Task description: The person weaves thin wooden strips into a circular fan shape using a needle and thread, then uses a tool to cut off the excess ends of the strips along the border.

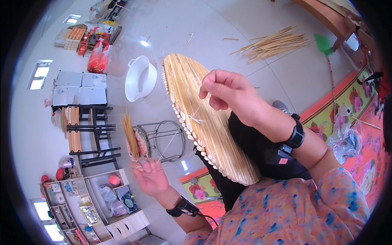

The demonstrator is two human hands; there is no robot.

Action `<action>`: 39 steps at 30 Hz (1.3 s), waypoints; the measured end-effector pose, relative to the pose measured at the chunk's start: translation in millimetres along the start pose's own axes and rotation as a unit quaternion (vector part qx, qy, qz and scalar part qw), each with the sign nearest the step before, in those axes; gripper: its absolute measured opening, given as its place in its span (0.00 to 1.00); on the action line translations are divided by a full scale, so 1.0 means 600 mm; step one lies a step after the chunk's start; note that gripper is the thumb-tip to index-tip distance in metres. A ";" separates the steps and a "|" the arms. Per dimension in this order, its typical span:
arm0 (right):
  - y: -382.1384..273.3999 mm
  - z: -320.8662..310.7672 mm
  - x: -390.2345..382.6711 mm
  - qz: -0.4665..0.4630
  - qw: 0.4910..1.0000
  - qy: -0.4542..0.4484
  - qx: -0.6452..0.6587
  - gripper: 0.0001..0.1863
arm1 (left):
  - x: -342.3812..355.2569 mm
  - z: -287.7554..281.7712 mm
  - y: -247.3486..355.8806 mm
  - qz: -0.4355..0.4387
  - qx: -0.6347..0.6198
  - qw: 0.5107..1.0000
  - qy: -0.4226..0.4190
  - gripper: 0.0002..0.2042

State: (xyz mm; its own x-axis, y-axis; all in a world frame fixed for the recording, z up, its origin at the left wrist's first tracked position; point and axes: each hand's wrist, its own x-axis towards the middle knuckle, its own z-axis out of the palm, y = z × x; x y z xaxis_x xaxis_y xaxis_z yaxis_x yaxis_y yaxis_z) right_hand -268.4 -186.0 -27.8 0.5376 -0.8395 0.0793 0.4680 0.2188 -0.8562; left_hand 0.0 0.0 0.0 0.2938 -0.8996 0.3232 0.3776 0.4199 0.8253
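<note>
A mat of straw-coloured stalks (212, 118), its cut ends showing along the left edge, rests tilted across my lap. Light thread (170, 141) runs from my left hand (150, 176) up to a small knot (197, 119) on the mat's face. My left hand is off the mat's left side, its fingers curled on the thread. Over the mat's upper right part, my right hand (228, 92) is closed in a pinch. A short piece of thread slants from its fingers down to the knot; whether a needle is in them is too small to tell.
A round stool (163, 139) carries a bundle of stalks (130, 136) on the left. Behind it stands a white basin (141, 79). Loose stalks (275, 45) lie on the tiled floor. To the right are a flowered mat (322, 122), a plastic bag (345, 139) and a green swatter (323, 45).
</note>
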 end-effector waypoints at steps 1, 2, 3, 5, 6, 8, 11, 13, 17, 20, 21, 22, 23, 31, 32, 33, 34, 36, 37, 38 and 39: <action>-0.006 -0.003 -0.001 0.022 0.998 -0.002 0.059 0.07 | -0.003 -0.002 0.001 -0.004 0.006 1.000 0.017 0.09; -0.008 -0.003 -0.001 0.043 0.992 -0.004 0.117 0.06 | -0.006 -0.004 0.002 -0.007 0.012 0.999 0.033 0.09; -0.002 -0.003 -0.003 0.043 0.992 -0.002 0.118 0.06 | -0.009 -0.007 0.001 -0.010 0.012 0.999 0.032 0.09; 0.013 0.000 -0.010 0.009 0.998 0.021 -0.051 0.07 | -0.014 -0.014 0.000 -0.016 0.002 0.999 0.042 0.09; 0.014 0.004 -0.016 0.009 0.998 0.020 -0.050 0.07 | -0.016 -0.018 0.001 -0.015 0.003 0.999 0.042 0.09; 0.015 0.017 -0.033 -0.048 0.975 -0.022 -0.217 0.12 | -0.021 -0.026 0.005 -0.017 -0.015 0.999 0.041 0.09; 0.025 0.025 -0.044 -0.081 0.950 -0.026 -0.301 0.09 | -0.033 -0.045 0.024 0.008 -0.058 0.994 0.095 0.09; 0.024 0.026 -0.044 -0.071 0.952 -0.016 -0.297 0.08 | -0.043 -0.067 0.039 0.005 -0.051 0.994 0.100 0.09; 0.015 0.021 -0.042 0.002 0.974 0.000 -0.227 0.06 | -0.070 -0.126 0.053 -0.045 -0.045 0.975 0.212 0.10; 0.006 0.020 -0.040 -0.041 0.977 0.028 -0.205 0.05 | -0.085 -0.172 0.050 -0.134 -0.010 0.954 0.269 0.09; 0.006 0.019 -0.038 -0.042 0.978 0.027 -0.204 0.05 | -0.081 -0.164 0.044 -0.134 -0.009 0.954 0.269 0.09; 0.007 0.017 -0.036 -0.153 0.947 0.057 -0.277 0.04 | -0.070 -0.147 0.026 -0.158 0.099 0.924 0.333 0.08; 0.007 0.016 -0.035 -0.262 0.897 0.086 -0.345 0.04 | -0.058 -0.129 0.009 -0.180 0.204 0.879 0.392 0.07; -0.025 0.010 -0.033 -0.021 0.996 -0.039 -0.077 0.02 | 0.009 -0.011 -0.029 -0.271 0.423 0.839 0.208 0.07; -0.027 0.004 -0.028 0.092 0.989 -0.078 0.090 0.02 | 0.014 -0.003 -0.032 -0.291 0.434 0.839 0.151 0.08; -0.027 -0.005 -0.023 0.091 0.989 -0.078 0.089 0.02 | 0.016 0.006 -0.037 -0.290 0.434 0.839 0.151 0.08; -0.023 -0.015 -0.019 0.112 0.983 -0.105 0.103 0.03 | 0.017 0.015 -0.044 -0.259 0.471 0.832 0.142 0.09; -0.022 -0.015 -0.015 0.132 0.976 -0.132 0.116 0.04 | 0.020 0.038 -0.057 -0.226 0.505 0.822 0.134 0.11; -0.023 -0.011 -0.015 0.137 0.984 -0.093 0.068 0.04 | 0.023 0.056 -0.066 -0.176 0.526 0.821 0.133 0.12; -0.025 -0.008 -0.015 0.141 0.988 -0.055 0.020 0.05 | 0.027 0.072 -0.073 -0.125 0.546 0.818 0.133 0.14; -0.031 -0.005 -0.018 0.141 0.988 -0.055 0.020 0.05 | 0.030 0.085 -0.076 -0.126 0.546 0.818 0.133 0.14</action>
State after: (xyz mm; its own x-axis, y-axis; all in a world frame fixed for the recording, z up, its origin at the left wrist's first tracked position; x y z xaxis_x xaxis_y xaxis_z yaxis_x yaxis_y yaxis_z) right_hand -285.0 -182.8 -14.3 0.7232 -0.6829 -0.1033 0.3136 0.4579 -0.8319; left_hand -56.6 -41.3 -8.5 0.5636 -0.8214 0.0873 -0.5103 -0.2632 0.8187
